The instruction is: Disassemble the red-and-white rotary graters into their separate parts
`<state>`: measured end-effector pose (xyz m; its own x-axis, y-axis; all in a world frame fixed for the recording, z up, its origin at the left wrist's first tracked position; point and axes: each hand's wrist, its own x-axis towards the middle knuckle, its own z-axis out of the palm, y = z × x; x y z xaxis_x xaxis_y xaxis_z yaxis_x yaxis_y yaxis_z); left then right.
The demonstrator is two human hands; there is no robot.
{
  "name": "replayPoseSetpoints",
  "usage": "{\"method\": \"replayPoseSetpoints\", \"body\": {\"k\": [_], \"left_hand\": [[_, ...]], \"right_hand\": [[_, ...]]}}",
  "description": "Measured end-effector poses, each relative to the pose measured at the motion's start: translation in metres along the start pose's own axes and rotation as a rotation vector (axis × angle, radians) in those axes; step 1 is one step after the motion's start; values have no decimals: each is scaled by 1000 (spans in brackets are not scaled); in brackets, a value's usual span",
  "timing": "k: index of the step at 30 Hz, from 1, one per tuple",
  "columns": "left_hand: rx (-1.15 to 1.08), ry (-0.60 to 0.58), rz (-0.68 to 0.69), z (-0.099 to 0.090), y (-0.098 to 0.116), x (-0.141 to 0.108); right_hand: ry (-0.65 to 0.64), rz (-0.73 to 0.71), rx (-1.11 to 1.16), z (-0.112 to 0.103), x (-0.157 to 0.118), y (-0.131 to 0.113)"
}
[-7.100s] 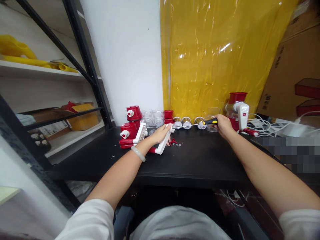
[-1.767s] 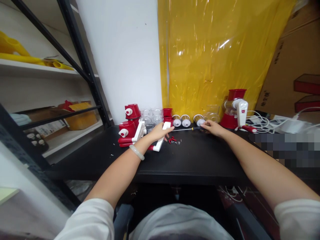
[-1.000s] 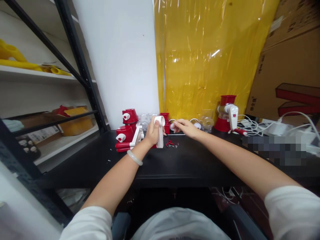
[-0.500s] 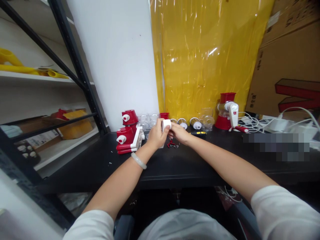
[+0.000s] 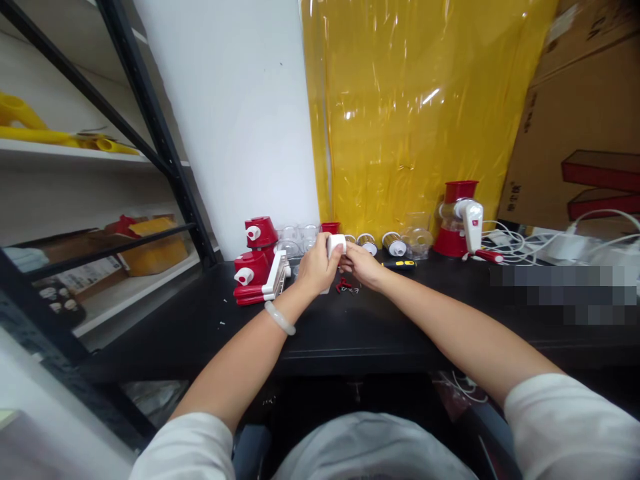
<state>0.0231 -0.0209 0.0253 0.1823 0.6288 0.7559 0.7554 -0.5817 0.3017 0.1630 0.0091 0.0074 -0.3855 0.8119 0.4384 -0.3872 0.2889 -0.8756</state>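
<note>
A small white plastic part (image 5: 337,243) with a rounded end is gripped in my left hand (image 5: 318,267), above the black table. My right hand (image 5: 364,265) is closed at the part's right side, fingertips pinched against it; whether they hold a smaller piece is hidden. Just below the hands lie small red pieces (image 5: 343,285) and several screws (image 5: 354,290). Behind my right wrist rests a yellow and black screwdriver handle (image 5: 403,265).
Red grater bases (image 5: 251,268) and white-and-red handles (image 5: 273,280) stand left. Metal grater drums (image 5: 395,244) and clear plastic parts (image 5: 419,243) line the back. An assembled red and white rotary grater (image 5: 457,227) and tangled white cables (image 5: 515,243) are at right.
The white part has turned slightly in my left hand, and my right fingers have shifted a little along its side. The view has moved slightly.
</note>
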Motion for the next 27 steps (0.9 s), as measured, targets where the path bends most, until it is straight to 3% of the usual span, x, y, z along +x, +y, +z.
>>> {"method": "replayPoseSetpoints", "body": {"k": [17,22,27], "left_hand": [[-183,92,71,4,-8,6],[-232,174,20,3,-15,11],[-261,164,2,2,-17,12]], "right_hand": [[72,-7,61,4,-1,1],[130,-2,69,2,3,-1],[118,7,85,3,1,-1]]}}
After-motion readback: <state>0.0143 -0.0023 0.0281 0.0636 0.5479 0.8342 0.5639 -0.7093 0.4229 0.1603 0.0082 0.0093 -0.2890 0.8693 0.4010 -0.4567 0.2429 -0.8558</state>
